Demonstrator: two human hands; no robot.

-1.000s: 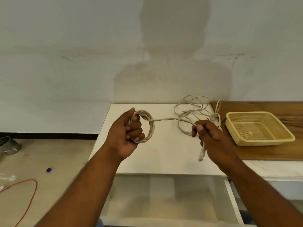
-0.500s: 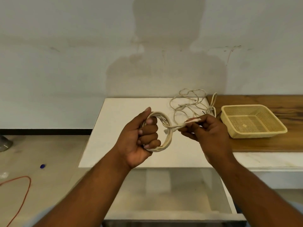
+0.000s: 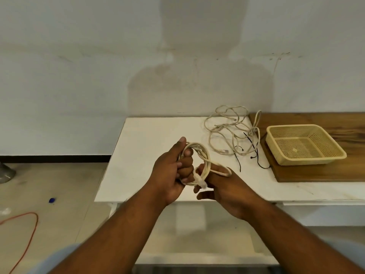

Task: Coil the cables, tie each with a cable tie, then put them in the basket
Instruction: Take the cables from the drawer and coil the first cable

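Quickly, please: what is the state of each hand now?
Left hand: closed, holding the coiled cable.
Right hand: fingers hook the cable's loose end.

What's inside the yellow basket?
The basket shows only its own mesh bottom, with a small pale patch in the middle. Its near wall hides a thin strip of the bottom, so that bit cannot be seen.
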